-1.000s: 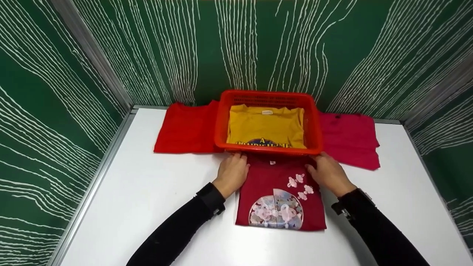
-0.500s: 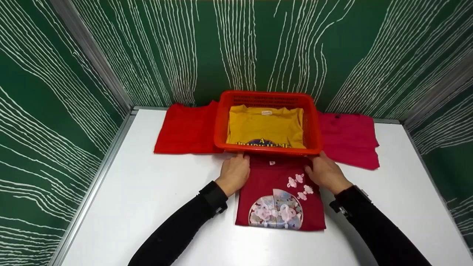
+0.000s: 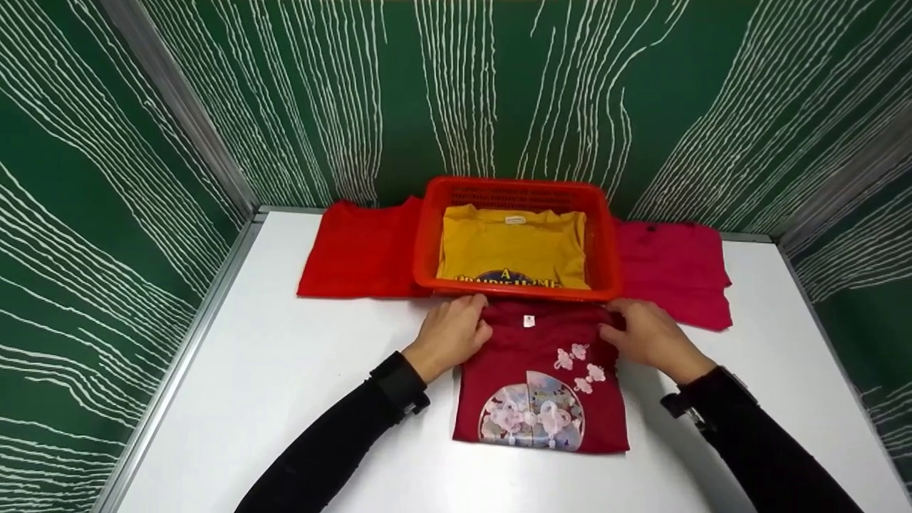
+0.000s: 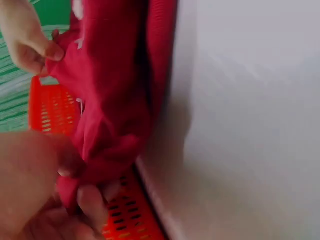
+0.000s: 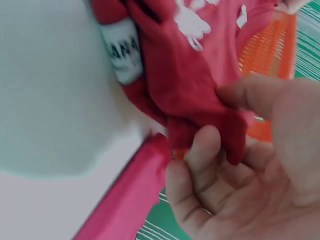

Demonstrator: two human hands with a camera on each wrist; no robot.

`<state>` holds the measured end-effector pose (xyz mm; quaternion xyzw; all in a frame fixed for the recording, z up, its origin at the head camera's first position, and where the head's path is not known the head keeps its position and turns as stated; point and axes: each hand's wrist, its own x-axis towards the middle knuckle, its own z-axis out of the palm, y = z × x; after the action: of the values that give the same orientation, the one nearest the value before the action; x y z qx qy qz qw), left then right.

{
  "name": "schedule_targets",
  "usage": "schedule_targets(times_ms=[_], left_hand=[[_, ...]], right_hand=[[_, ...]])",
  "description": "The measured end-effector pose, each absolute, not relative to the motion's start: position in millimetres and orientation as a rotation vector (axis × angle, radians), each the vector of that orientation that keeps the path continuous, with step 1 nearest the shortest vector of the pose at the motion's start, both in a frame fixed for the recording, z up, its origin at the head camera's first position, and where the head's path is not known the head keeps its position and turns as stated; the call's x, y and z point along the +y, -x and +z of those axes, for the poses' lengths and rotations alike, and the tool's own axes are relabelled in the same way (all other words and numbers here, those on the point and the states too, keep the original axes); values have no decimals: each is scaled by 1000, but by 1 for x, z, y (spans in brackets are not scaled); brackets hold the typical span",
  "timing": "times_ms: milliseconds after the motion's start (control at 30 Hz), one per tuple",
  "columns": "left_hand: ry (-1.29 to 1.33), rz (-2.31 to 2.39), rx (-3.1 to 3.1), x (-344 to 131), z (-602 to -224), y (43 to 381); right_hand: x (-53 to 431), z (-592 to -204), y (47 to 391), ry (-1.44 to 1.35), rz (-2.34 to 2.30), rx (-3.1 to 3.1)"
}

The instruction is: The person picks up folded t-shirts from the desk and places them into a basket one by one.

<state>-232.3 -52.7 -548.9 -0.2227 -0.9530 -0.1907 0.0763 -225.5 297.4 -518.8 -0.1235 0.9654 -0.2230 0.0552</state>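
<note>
A folded dark red T-shirt [image 3: 527,356] with pink flower prints and a patterned half-disc lies in front of the basket. Its far left shoulder corner is pinched by my left hand [image 3: 450,331], thumb on top. My right hand [image 3: 654,336] pinches the far right corner. In the right wrist view, cloth [image 5: 200,95] bunches between thumb and fingers, and the shirt's upper part is lifted off the table. The left wrist view shows the raised fabric [image 4: 110,100] sagging between both hands. Just beyond the hands, a red plastic basket [image 3: 524,291] holds a folded yellow T-shirt [image 3: 513,246].
A folded bright red garment [image 3: 363,249] lies left of the basket, partly behind it. To the right is a folded magenta garment [image 3: 673,267]. Green walls with white wavy lines [image 3: 399,107] enclose the white table [image 3: 285,385] at the back and sides.
Both hands have drawn back slightly from the basket's front edge and moved a little apart. The dark red shirt's collar edge has risen with them. The basket and other garments stay put.
</note>
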Motion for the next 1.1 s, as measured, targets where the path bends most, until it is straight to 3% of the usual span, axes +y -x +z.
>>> schedule_targets(times_ms=[500, 1100], left_hand=[[876, -693, -2765, -71, -521, 229], [778, -1011, -2671, -101, -462, 241]], right_hand=[[303, -466, 207, 633, -679, 2993], [300, -436, 206, 694, -824, 3096]])
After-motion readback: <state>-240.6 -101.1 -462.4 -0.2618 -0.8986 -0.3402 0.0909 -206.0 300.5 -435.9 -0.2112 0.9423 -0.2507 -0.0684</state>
